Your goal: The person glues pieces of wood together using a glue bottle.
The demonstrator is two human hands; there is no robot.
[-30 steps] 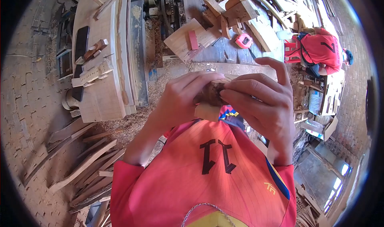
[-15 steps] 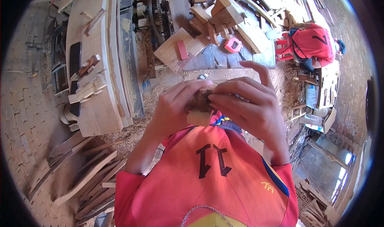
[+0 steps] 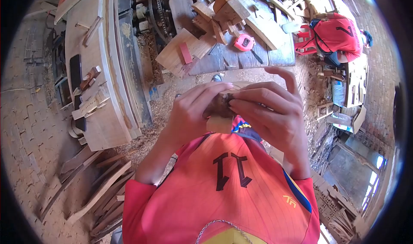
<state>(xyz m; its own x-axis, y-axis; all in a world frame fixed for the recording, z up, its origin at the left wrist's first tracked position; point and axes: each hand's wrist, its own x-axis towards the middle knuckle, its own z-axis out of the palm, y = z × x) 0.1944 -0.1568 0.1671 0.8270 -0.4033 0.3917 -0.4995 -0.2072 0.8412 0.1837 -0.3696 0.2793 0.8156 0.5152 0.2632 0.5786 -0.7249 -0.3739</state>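
Note:
A wooden piece (image 3: 220,124) with a dark, rough part is held between both hands in front of my chest. My left hand (image 3: 193,104) wraps round its left side, with the fingertips along its top edge. On the right, my right hand (image 3: 271,106) presses its fingers against the dark part, while its index finger sticks up and away. The fingers cover much of the piece, and its far side is hidden.
A workbench (image 3: 275,57) ahead bears wood blocks (image 3: 232,11), a pink tape measure (image 3: 244,42) and a red block (image 3: 185,53). At left, a wooden board (image 3: 101,128) holds a hand plane (image 3: 90,78). Another person (image 3: 340,37) sits at the upper right.
The view has shifted slightly, so the workbench and its objects appear further left. Both hands keep their hold on the wooden piece, almost unmoved.

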